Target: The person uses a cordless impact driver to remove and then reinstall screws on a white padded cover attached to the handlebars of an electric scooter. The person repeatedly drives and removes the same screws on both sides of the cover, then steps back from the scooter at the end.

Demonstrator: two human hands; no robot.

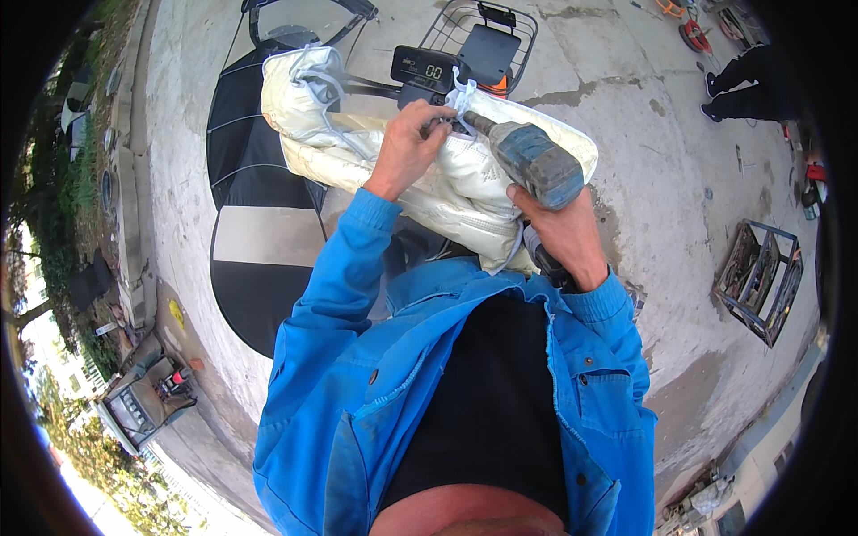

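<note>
My right hand (567,228) is wrapped around the grip of a worn blue-and-grey cordless impact wrench (536,165). Its dark nose points up and left, toward the handlebar area of an electric scooter. Close to that nose, my left hand (413,147) is closed in a pinch; whatever lies between its fingertips is too small to make out. A cream quilted cover (474,174) drapes over the handlebars, under and around both hands. Just beyond my left hand is the scooter's black display (424,70), which is lit. The cover hides most of the handlebar.
A wire basket (438,27) sits at the scooter's front. To the left stretches a black canopy (259,304) with a clear panel. On the concrete at right lies a metal-framed rack (760,281). A person in dark trousers (751,85) stands far right; a worn seat (147,393) is lower left.
</note>
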